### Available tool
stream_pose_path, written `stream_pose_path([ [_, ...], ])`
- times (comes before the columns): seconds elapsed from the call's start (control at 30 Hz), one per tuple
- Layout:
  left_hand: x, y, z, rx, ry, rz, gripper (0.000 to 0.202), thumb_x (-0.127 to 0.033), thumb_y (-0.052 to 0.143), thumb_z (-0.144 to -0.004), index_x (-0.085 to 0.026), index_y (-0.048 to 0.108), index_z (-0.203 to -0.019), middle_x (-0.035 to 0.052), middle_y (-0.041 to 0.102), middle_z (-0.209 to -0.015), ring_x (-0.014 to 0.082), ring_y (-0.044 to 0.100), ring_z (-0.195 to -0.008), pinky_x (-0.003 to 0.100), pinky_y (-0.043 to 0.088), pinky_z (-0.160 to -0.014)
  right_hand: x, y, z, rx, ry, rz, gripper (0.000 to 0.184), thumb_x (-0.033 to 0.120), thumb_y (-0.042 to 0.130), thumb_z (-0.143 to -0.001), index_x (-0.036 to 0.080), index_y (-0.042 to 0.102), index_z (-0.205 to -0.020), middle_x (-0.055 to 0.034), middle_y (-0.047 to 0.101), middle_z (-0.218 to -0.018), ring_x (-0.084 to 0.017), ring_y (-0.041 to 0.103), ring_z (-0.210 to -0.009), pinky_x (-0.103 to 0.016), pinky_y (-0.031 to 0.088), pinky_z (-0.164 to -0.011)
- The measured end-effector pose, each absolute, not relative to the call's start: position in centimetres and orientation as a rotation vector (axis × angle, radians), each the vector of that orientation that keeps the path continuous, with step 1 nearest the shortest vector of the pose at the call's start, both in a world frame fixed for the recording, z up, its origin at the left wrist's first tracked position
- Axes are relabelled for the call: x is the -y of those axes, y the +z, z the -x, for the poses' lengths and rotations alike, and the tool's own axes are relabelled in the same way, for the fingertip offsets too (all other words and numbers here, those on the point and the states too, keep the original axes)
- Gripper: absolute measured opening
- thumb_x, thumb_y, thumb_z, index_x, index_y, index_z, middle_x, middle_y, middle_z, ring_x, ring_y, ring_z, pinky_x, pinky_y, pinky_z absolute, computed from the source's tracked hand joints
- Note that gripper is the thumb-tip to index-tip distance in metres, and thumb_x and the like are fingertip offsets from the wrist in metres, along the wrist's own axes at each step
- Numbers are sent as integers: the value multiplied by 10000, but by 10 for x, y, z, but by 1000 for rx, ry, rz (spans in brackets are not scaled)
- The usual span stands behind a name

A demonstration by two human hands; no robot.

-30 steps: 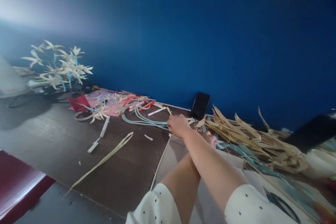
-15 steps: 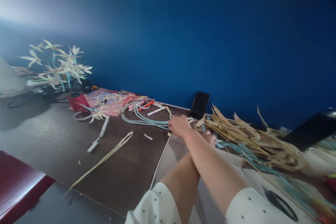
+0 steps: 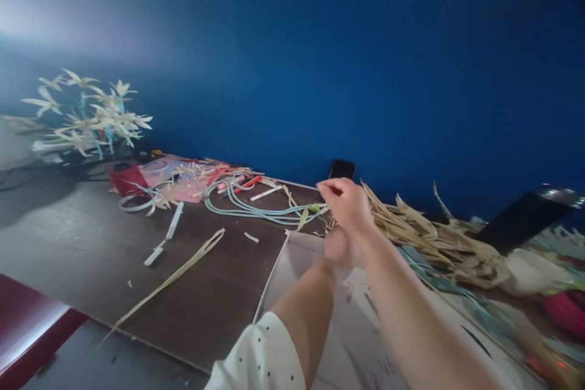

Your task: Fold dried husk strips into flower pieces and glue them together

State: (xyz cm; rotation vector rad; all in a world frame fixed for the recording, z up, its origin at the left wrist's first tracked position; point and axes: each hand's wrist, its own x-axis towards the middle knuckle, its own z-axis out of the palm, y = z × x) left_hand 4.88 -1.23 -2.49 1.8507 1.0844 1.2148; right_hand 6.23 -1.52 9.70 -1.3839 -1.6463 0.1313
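Now: right hand (image 3: 347, 202) is lifted above table (image 3: 91, 244), fingertips (image 3: 325, 185) pinched together; can't tell if anything thin sits between them. Left hand (image 3: 337, 250) is under right wrist, blurred, grip can't tell. Looped pale-blue strips (image 3: 256, 210) lie on table just left of right hand, dried leaf pile (image 3: 425, 234) to its right, black phone (image 3: 342, 169) behind. White sheet (image 3: 297, 262) lies below both hands.

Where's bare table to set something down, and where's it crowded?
Free: the dark table left of the long leaf strip, toward the front edge. Crowded: the blue loops at the back and dried leaves on the right.
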Motion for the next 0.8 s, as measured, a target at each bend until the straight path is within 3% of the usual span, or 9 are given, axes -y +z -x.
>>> stream_pose_path([
  [0.13,15,-16,-43,-1140,1183,-2146,200,-276,480,-829,-205,664,-802,64,604,-865,173,551,-782,270,423,-712,27,105,-107,977,350,1222,297,419,661,-666,163,680,-817,27,509,-579,-75,401,-481,-213,323,-438],
  [0.3,14,-9,-39,-1314,1305,-2131,234,-303,425,-874,-234,649,-875,37,600,-936,150,563,-847,239,423,-718,35,83,-142,409,482,905,209,269,704,-582,155,592,-717,75,402,-567,-32,289,-434,-169,199,-356],
  [0.67,13,-5,-35,-1350,1314,-2026,173,-272,484,-854,-225,650,-862,22,601,-928,134,566,-837,227,419,-734,42,20,-161,413,526,970,238,295,726,-573,133,634,-722,68,443,-545,-32,300,-416,-169,191,-357],
  [0.8,7,-3,-35,-1326,1330,-1938,166,-266,502,-842,-206,657,-840,29,606,-908,134,564,-835,232,420,-753,41,9,-156,553,498,1156,283,379,700,-598,134,660,-735,69,440,-458,-70,342,-401,-207,256,-392],
])
